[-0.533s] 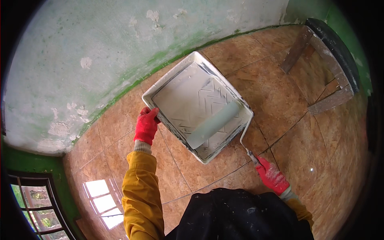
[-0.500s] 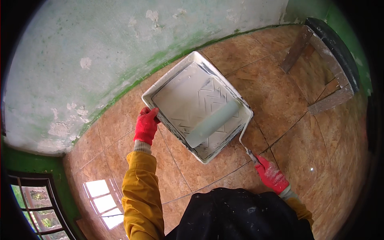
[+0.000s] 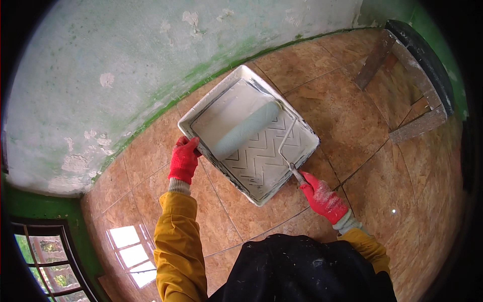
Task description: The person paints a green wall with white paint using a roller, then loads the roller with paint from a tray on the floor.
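A white paint tray with a zigzag-ribbed slope and paint-smeared rim lies tilted in view on the tiled floor, whitish paint pooled at its far end. My left hand, in a red glove, grips the tray's left edge. In my red-gloved right hand is the handle of a paint roller, its bent wire frame reaching over the tray. The pale blue-grey roller sleeve lies across the tray, where the ribs meet the paint. My fingertips under the tray's rim are hidden.
Behind the tray rises a wall with patchy whitish paint over green. At the far right stands a wooden stool with a dark seat. A barred window is at lower left, its light reflecting off the brown tiles.
My right hand has pushed the roller away and to the left, from the ribbed near part of the tray up to the paint. My left hand stays on the rim.
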`<state>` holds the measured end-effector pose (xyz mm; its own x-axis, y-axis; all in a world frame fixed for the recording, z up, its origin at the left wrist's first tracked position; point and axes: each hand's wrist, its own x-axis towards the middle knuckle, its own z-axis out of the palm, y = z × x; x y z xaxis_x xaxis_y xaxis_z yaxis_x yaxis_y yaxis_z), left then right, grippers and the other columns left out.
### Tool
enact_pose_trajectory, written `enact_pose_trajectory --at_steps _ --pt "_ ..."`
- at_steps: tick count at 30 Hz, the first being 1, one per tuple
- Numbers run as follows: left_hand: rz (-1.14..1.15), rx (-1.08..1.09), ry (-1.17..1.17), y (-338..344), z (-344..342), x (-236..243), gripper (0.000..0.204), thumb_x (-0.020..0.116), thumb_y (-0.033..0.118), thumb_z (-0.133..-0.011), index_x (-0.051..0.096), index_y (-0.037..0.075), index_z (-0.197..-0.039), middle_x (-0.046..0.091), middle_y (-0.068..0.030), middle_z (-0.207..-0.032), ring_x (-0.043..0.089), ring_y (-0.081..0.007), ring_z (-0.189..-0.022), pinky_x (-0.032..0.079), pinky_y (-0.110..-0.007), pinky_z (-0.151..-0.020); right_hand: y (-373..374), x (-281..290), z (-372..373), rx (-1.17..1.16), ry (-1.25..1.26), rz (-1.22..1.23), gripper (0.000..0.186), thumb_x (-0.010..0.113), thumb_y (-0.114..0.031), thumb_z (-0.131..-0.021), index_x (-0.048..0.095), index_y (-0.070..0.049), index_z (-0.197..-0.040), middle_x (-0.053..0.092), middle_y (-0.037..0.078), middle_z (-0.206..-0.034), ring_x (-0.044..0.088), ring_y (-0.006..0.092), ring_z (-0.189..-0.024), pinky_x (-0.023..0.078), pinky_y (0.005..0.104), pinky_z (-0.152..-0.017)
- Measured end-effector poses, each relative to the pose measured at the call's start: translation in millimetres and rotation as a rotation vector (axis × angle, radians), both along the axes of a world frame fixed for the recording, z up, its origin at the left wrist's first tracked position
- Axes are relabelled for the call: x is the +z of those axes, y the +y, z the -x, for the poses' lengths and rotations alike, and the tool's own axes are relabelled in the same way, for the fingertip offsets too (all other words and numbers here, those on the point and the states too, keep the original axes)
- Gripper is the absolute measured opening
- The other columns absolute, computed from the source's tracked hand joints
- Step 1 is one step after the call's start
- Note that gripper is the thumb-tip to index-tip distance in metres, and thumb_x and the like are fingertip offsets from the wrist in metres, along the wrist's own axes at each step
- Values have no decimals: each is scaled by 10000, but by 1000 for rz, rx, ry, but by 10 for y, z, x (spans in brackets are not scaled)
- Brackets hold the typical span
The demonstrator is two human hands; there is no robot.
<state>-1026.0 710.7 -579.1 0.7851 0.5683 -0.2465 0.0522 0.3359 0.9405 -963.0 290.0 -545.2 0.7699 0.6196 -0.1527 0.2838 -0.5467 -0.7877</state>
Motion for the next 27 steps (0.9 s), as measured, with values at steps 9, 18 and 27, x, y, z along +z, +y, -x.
enact_pose_trajectory --at_steps 9,18,27 --pt "-2 8 17 -62 -60 75 127 611 120 -903 557 16 -952 646 -80 -915 647 -192 -791 559 -352 -750 209 -117 -93 -33 -34 -19 371 534 -243 -937 529 -50 -1254 635 252 -860 621 425 -829 478 473 -669" --pt "4 7 26 8 -55 -67 167 606 127 -901 554 3 -999 652 -91 -925 654 -215 -791 561 -365 -757 -387 -109 176 -33 -7 5 378 545 -234 -931 525 -60 -1265 629 265 -895 606 452 -840 482 478 -678" --pt "29 -11 18 43 -86 -111 175 600 125 -904 555 2 -1020 654 -98 -949 656 -219 -801 563 -371 -761 -715 141 392 -31 11 59 398 539 -202 -936 509 -12 -1284 629 270 -987 610 439 -907 490 455 -733"
